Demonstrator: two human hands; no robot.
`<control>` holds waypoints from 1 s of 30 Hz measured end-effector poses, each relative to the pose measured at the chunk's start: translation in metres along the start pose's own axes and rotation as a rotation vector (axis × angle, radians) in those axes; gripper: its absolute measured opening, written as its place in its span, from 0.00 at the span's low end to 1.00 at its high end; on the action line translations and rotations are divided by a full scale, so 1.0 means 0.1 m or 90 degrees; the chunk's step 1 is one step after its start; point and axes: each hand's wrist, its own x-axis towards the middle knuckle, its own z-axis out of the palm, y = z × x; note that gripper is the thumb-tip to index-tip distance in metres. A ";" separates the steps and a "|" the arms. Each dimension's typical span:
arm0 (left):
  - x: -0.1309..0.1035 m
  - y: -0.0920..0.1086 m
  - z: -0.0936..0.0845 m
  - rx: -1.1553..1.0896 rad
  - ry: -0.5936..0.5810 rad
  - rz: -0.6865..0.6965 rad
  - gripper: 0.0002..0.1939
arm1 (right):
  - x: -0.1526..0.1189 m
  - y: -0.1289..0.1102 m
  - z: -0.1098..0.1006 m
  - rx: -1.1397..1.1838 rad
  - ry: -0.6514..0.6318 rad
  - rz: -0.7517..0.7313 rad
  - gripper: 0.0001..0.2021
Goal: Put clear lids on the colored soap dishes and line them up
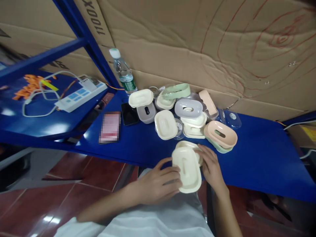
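Blue tbl [256,154] backed by a cardboard wall [172,49] w/ red curved lines at upper R; red tile floor [98,171] below. Front cream tray [189,174] is at the near edge of the tbl, above the person's lap, tilted; clock dirs run from it, 12 = away from the person. L hand [159,182] is clamped on its 9 o'clock side, fingers over the rim; rear cream tray [188,144] sits just behind at 12, partly hidden by it; R hand [211,164] has fingertips on the rear one's R edge, full grip can't tell; hands apart, one each side. Loose cream tray [166,125] at 11; grey tray [184,108] at 12, atop cream pcs [194,131]; green pc [181,91] farther at 12; peach pc [208,102] leaning near 1; slotted peach tray [228,136] on a green tray [222,149] at 2; clear lid [234,120] at 1, beyond it. At 10–11, cream tray [140,98] overlaps a slotted grey tray [146,118]; black phone [129,114] just L of these, pink blurred item [110,126] at 10, bottle [126,77] w/ white cap at 11, upright by the wall. Far at 10, on the other blue surface [46,126]: white pwr strip [80,97], white cable [40,115], orange pcs [32,85].
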 end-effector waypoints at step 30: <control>-0.65 -0.58 -0.29 0.268 0.216 -0.292 0.13 | 0.08 -0.10 0.03 -0.014 -0.037 0.043 0.15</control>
